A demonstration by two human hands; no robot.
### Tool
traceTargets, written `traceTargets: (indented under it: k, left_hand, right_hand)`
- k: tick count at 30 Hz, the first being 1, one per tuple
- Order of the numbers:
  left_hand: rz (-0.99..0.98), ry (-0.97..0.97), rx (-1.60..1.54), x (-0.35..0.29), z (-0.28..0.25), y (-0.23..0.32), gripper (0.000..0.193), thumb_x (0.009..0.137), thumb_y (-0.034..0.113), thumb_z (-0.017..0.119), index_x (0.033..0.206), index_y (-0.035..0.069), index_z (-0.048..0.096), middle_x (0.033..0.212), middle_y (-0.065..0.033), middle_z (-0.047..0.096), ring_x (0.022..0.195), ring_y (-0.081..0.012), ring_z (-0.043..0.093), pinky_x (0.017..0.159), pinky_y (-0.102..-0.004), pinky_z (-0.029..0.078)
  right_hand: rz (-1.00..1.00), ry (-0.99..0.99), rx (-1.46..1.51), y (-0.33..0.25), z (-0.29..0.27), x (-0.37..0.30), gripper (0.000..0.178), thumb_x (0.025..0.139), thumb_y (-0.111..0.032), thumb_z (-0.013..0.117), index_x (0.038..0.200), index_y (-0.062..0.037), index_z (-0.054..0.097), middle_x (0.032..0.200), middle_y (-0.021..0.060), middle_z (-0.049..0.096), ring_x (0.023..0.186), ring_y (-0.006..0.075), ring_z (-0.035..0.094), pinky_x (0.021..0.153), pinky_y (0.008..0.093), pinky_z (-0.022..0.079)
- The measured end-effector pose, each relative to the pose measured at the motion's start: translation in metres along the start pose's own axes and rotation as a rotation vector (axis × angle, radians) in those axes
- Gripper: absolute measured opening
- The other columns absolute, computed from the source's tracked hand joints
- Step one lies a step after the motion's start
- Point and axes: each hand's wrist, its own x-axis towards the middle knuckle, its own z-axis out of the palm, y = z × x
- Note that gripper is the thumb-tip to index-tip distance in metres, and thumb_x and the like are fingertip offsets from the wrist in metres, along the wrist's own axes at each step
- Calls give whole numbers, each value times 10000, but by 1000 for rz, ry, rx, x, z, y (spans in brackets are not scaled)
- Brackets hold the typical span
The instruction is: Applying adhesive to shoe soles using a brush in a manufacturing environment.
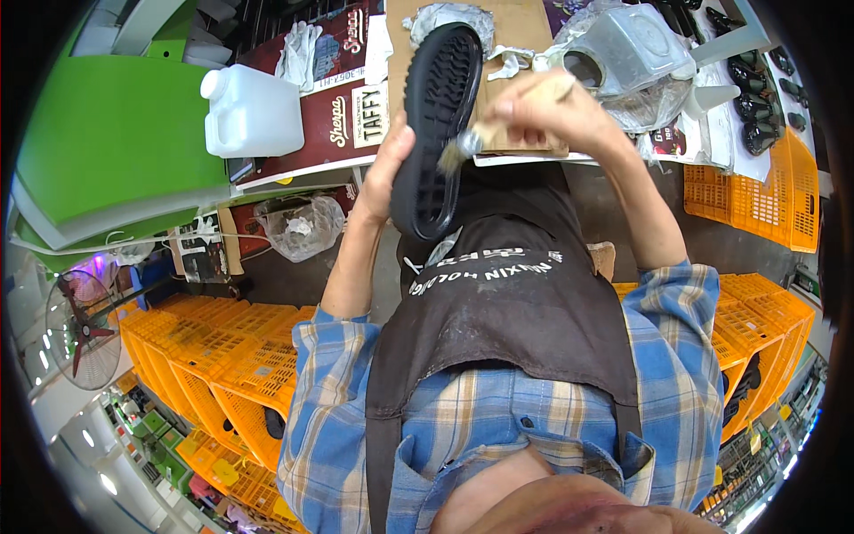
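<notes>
My left hand (384, 169) is closed on the left edge of a black shoe sole (438, 98), held upright above the front edge of the worktable. The sole's ribbed, hollow inner side faces me, with a raised rim around it. In my right hand (551, 116) is a brush (470, 145) with a light handle and a metal band. Its pale bristles touch the sole's inner side near the middle of the right rim. Fingers of my right hand wrap round the handle, whose end shows above them.
A white plastic jug (253, 111) stands at the table's left, near white gloves (298, 55). Right of the cardboard (525, 27) lies a cut-open clear container (636, 49). Black shoes (756, 102) line the far right. Orange crates (752, 200) flank me, and a fan (84, 329) stands left.
</notes>
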Motion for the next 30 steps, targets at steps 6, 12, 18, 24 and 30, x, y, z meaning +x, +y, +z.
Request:
traceTargets:
  k: [6, 12, 18, 24, 30]
  left_hand:
    - [17, -41, 105, 4, -1, -2, 732, 908, 351, 427, 1444, -39, 117, 1442, -157, 282, 1304, -203, 308, 1064, -297, 240]
    - [-50, 174, -442, -1, -15, -11, 455, 969, 355, 336, 1163, -8, 528, 1034, -128, 628, 880, -182, 628, 765, -317, 524]
    - [-119, 31, -515, 2, -7, -10, 494, 974, 378, 286, 1107, -18, 550, 907, -126, 660, 771, -195, 645, 722, -332, 536]
    - [-40, -61, -489, 6, 3, -7, 655, 972, 450, 150, 1200, -68, 479, 974, -221, 632, 848, -261, 636, 781, -358, 511]
    - [-37, -165, -431, 10, 38, -15, 674, 968, 486, 139, 1236, -53, 442, 1041, -212, 609, 922, -237, 611, 812, -334, 498]
  right_hand:
    - [-819, 456, -684, 15, -19, 23, 211, 805, -108, 667, 1009, -58, 653, 766, 77, 624, 644, 211, 600, 591, 275, 489]
    - [-838, -74, -518, -5, 37, -20, 271, 772, -39, 658, 1041, -51, 625, 785, 86, 565, 698, 254, 566, 600, 343, 468]
    - [-659, 122, -413, -8, 34, -24, 200, 799, -37, 649, 998, -28, 649, 834, 114, 620, 725, 232, 610, 647, 312, 478]
    - [-518, 332, 65, -4, 9, -53, 191, 854, -90, 595, 996, 27, 648, 784, 106, 634, 691, 159, 594, 630, 246, 469]
    - [-563, 801, 579, 31, -20, -82, 246, 922, -182, 546, 1040, 29, 592, 743, 94, 609, 601, 125, 527, 568, 247, 446]
